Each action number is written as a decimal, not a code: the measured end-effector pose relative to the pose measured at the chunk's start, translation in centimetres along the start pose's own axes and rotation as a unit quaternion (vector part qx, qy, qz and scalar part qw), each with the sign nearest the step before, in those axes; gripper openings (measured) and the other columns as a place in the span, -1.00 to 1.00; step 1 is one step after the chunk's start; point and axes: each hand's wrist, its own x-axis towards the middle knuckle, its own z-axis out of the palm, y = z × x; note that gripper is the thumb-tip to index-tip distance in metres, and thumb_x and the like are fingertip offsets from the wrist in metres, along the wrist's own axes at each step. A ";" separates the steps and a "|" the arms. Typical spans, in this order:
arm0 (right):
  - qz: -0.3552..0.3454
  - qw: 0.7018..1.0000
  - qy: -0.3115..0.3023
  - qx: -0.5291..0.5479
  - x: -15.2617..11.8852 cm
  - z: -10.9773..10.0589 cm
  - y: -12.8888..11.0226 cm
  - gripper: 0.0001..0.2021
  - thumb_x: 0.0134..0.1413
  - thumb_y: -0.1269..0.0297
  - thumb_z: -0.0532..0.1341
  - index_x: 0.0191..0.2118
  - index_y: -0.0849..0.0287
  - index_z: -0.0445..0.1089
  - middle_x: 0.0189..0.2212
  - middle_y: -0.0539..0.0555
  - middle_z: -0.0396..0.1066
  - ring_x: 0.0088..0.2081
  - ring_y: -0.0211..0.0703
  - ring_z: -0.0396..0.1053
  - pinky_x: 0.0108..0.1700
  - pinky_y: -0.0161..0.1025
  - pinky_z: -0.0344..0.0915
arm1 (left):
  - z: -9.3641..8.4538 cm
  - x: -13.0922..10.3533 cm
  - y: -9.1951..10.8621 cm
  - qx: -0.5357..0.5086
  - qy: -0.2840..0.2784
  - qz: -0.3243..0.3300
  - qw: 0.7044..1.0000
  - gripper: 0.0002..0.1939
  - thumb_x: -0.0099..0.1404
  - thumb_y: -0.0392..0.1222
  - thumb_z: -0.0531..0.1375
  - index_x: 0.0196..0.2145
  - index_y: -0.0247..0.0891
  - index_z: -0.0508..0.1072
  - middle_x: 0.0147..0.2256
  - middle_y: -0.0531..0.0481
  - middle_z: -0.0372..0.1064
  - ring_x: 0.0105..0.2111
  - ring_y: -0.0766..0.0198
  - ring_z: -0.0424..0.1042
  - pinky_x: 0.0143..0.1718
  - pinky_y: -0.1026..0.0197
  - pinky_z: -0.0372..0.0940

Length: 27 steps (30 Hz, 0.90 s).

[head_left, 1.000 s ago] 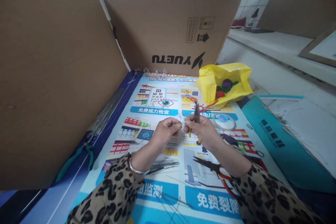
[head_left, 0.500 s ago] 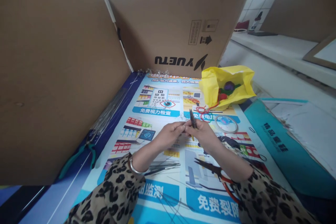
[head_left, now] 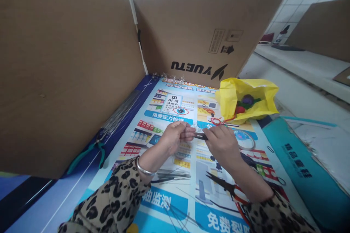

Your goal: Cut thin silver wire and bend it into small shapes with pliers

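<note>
Over the middle of the printed sheet, my left hand (head_left: 175, 137) pinches a thin silvery wire piece (head_left: 198, 128), whose shape is too fine to make out. My right hand (head_left: 222, 143) is closed around a pair of pliers (head_left: 201, 136); their dark jaws point left, close to the left fingertips, and the handles are hidden in the palm. Below the right wrist lie scissors (head_left: 222, 182) with red-orange handles, blades towards the left. Several cut wires (head_left: 173, 176) rest beside my left wrist, and more loose wires (head_left: 180, 214) are at the near edge.
A yellow bag (head_left: 228, 98) holding red, purple and green balls stands at the back right, near a tape roll (head_left: 255, 142). Teal-handled pliers (head_left: 84, 157) and a wire bundle (head_left: 120, 114) lie left. Cardboard panels (head_left: 175, 25) wall the back and left; a teal box (head_left: 290, 153) is right.
The pliers have swung from pointing up and away to pointing left at the wire. My right hand has turned over, and the left fingers have straightened somewhat. The camera view has shifted.
</note>
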 end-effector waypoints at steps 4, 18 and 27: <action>-0.053 0.995 0.016 -0.078 -0.1 -0.4 -0.4 -0.83 0.08 0.36 0.10 -0.21 0.15 0.38 -0.43 0.08 0.33 -0.32 -0.14 0.14 -0.21 -0.14 -0.01 | 0.2 -0.1 -0.5 -0.010 0.001 -0.017 1.000 -0.85 0.21 -0.19 0.10 -0.40 -0.34 0.31 -0.40 -0.16 0.45 -0.47 0.27 0.46 -0.43 0.25 0.36; -0.059 0.997 -0.001 -0.046 -0.4 -0.5 -0.7 -0.77 0.11 0.39 0.06 -0.14 0.14 0.37 -0.47 0.07 0.31 -0.34 -0.14 0.13 -0.25 -0.13 -0.05 | 0.5 -0.3 -1.0 -0.018 0.004 -0.031 0.999 -0.86 0.17 -0.20 0.13 -0.43 -0.35 0.32 -0.40 -0.17 0.45 -0.42 0.24 0.47 -0.45 0.25 0.38; -0.070 0.994 0.009 -0.082 -0.4 -0.3 -0.7 -0.79 0.12 0.37 0.07 -0.14 0.15 0.36 -0.48 0.06 0.33 -0.37 -0.15 0.11 -0.28 -0.13 -0.08 | 0.6 -0.4 -1.0 -0.014 0.008 -0.035 0.999 -0.88 0.19 -0.23 0.11 -0.42 -0.36 0.31 -0.42 -0.15 0.44 -0.41 0.25 0.47 -0.45 0.26 0.38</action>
